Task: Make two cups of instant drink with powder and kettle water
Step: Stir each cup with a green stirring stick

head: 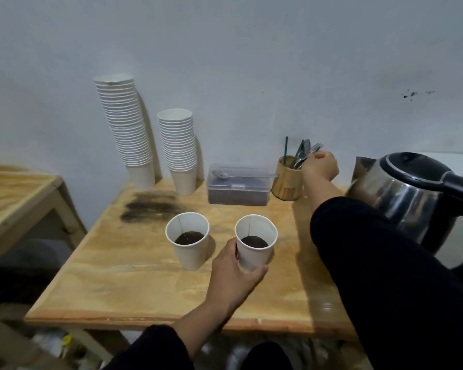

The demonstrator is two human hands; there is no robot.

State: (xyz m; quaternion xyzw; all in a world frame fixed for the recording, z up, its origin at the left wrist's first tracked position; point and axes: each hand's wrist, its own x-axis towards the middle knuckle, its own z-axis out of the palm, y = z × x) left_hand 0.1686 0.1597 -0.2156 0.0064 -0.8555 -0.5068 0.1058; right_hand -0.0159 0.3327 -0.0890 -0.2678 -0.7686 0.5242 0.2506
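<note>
Two white paper cups stand side by side on the wooden table (134,284), each with dark liquid low inside. My left hand (234,268) wraps around the base of the right cup (255,243); the left cup (189,240) stands free beside it. My right hand (320,165) reaches far back to the wooden utensil holder (288,180), its fingers closed around the handles of the cutlery (304,153) in it. The clear powder box (238,188), lid shut with a spoon lying on top, sits left of the holder. The steel kettle (409,193) stands at the right edge.
Two stacks of white paper cups, one tall (126,126) and one shorter (178,148), lean against the wall at the back. A dark scorch mark (150,205) stains the tabletop. A second wooden table (14,196) stands to the left.
</note>
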